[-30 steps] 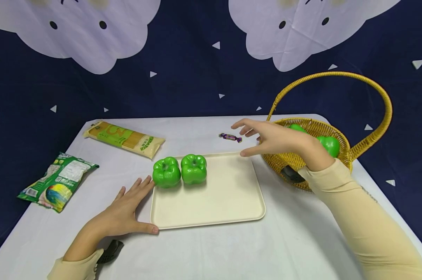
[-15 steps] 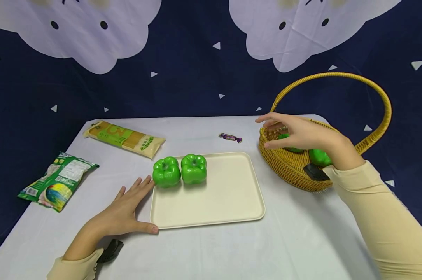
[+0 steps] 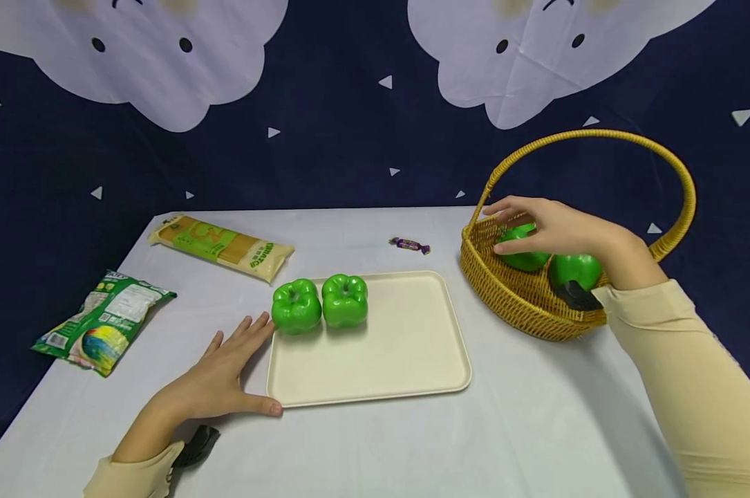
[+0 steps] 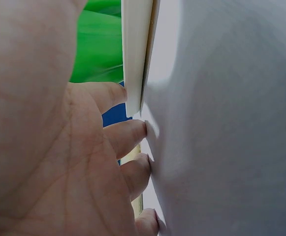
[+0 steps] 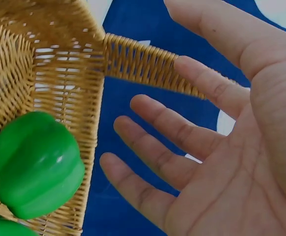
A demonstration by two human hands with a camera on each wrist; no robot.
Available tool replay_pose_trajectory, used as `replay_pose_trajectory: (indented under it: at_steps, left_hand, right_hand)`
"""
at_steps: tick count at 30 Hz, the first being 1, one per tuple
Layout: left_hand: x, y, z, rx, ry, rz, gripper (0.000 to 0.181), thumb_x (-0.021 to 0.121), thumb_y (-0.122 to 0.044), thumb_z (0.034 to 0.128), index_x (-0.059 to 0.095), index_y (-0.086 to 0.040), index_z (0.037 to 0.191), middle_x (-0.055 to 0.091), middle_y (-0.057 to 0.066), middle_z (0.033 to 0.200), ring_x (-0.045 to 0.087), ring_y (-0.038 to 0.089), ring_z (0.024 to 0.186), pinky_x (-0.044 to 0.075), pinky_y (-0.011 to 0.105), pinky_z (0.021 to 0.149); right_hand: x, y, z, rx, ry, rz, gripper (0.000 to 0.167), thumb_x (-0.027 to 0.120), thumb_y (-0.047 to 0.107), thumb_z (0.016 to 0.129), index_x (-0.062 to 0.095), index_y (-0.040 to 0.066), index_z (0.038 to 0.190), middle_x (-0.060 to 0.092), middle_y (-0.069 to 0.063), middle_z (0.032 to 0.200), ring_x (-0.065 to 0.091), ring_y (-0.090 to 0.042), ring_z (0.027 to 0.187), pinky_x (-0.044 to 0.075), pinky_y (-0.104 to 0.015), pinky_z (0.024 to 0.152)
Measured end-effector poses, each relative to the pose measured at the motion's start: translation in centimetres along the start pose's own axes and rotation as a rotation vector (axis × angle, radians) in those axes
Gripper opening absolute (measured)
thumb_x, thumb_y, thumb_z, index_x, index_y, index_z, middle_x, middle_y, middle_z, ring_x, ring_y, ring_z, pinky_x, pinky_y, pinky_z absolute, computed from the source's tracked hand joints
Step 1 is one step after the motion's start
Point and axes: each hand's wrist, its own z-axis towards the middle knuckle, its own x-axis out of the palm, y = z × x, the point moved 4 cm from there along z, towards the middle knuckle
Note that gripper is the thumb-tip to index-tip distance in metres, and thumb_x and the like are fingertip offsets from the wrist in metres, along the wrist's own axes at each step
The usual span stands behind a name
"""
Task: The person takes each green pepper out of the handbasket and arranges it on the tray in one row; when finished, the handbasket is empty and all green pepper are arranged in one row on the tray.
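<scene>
Below the spread right hand, one basket holds two green peppers. The left hand, fingers spread, touches one tray, long axis running rightward, bearing two stem-up peppers.

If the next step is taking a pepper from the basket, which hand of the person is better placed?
Probably the right hand: it holds nothing and hangs at the basket, close to one green pepper. The left hand lies by the left edge of the tray, away from the basket.
</scene>
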Motion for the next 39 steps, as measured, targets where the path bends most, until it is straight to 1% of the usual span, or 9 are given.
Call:
replay_pose_trajectory:
  at_steps: [6,10,14,18,21,28,34,36,39]
  left_hand:
    - [0.0,-0.1,0.0,-0.008,0.002,-0.010,0.143,0.095,-0.070,0.0619,0.027,-0.007,0.171,0.022,0.024,0.178,0.012,0.056,0.163,0.004,0.086,0.122]
    - [0.0,-0.1,0.0,-0.013,0.005,-0.005,0.143,0.094,-0.071,0.0617,0.027,-0.008,0.171,0.021,0.023,0.178,0.012,0.056,0.163,0.004,0.086,0.122]
    - [0.0,-0.1,0.1,-0.016,0.008,0.001,0.143,0.094,-0.072,0.0613,0.027,-0.008,0.170,0.022,0.023,0.178,0.013,0.056,0.163,0.005,0.087,0.122]
    - [0.0,-0.1,0.0,-0.018,0.007,0.002,0.143,0.094,-0.072,0.0609,0.028,-0.007,0.170,0.022,0.024,0.178,0.013,0.057,0.163,0.005,0.087,0.121]
    - [0.0,-0.1,0.1,-0.021,0.009,0.005,0.143,0.094,-0.073,0.0607,0.028,-0.007,0.170,0.022,0.023,0.178,0.013,0.057,0.163,0.005,0.086,0.122]
    - [0.0,-0.1,0.1,-0.016,0.006,-0.004,0.144,0.094,-0.073,0.0602,0.029,-0.008,0.170,0.022,0.024,0.178,0.012,0.057,0.163,0.004,0.087,0.121]
    - [-0.1,-0.2,0.0,-0.016,0.007,-0.008,0.143,0.094,-0.072,0.0608,0.028,-0.008,0.170,0.022,0.023,0.178,0.012,0.057,0.163,0.004,0.087,0.121]
    - [0.0,-0.1,0.0,-0.016,0.007,-0.007,0.143,0.094,-0.072,0.0609,0.028,-0.008,0.170,0.022,0.023,0.178,0.012,0.057,0.163,0.004,0.087,0.121]
    - [0.0,-0.1,0.0,-0.013,0.007,-0.004,0.143,0.094,-0.072,0.0609,0.028,-0.008,0.170,0.021,0.023,0.178,0.012,0.057,0.163,0.004,0.087,0.121]
  right_hand:
    - [-0.4,-1.6,0.6,0.058,0.022,-0.005,0.075,0.078,0.030,0.100,0.040,0.013,0.162,0.048,-0.026,0.162,0.047,-0.052,0.148,0.043,-0.072,0.116]
    - [-0.6,-2.4,1.0,0.094,0.040,0.000,0.083,0.078,0.033,0.100,0.032,0.010,0.166,0.040,-0.029,0.165,0.041,-0.055,0.151,0.044,-0.073,0.114]
    - [-0.7,-3.3,1.3,0.122,0.058,0.010,0.088,0.078,0.034,0.101,0.027,0.010,0.168,0.035,-0.031,0.167,0.037,-0.056,0.152,0.044,-0.073,0.114]
    - [-0.7,-4.0,1.5,0.145,0.070,0.016,0.088,0.076,0.037,0.101,0.026,0.011,0.169,0.035,-0.032,0.167,0.036,-0.055,0.153,0.043,-0.074,0.114]
    - [-0.7,-4.6,1.6,0.166,0.081,0.024,0.087,0.075,0.038,0.102,0.026,0.012,0.169,0.036,-0.032,0.167,0.036,-0.056,0.152,0.045,-0.074,0.111]
    - [-0.4,-5.9,2.0,0.200,0.122,0.062,0.082,0.071,0.039,0.104,0.027,0.014,0.169,0.033,-0.031,0.170,0.040,-0.057,0.150,0.054,-0.068,0.101]
    - [-0.2,-6.5,2.5,0.211,0.135,0.099,0.081,0.072,0.036,0.104,0.029,0.012,0.168,0.030,-0.033,0.170,0.037,-0.059,0.151,0.052,-0.072,0.104]
    - [-0.1,-6.6,2.7,0.217,0.143,0.108,0.080,0.072,0.035,0.104,0.029,0.011,0.168,0.028,-0.036,0.170,0.037,-0.061,0.151,0.054,-0.070,0.103]
    - [0.2,-7.0,2.8,0.238,0.149,0.123,0.082,0.073,0.035,0.104,0.028,0.012,0.168,0.027,-0.039,0.168,0.038,-0.062,0.149,0.058,-0.065,0.098]
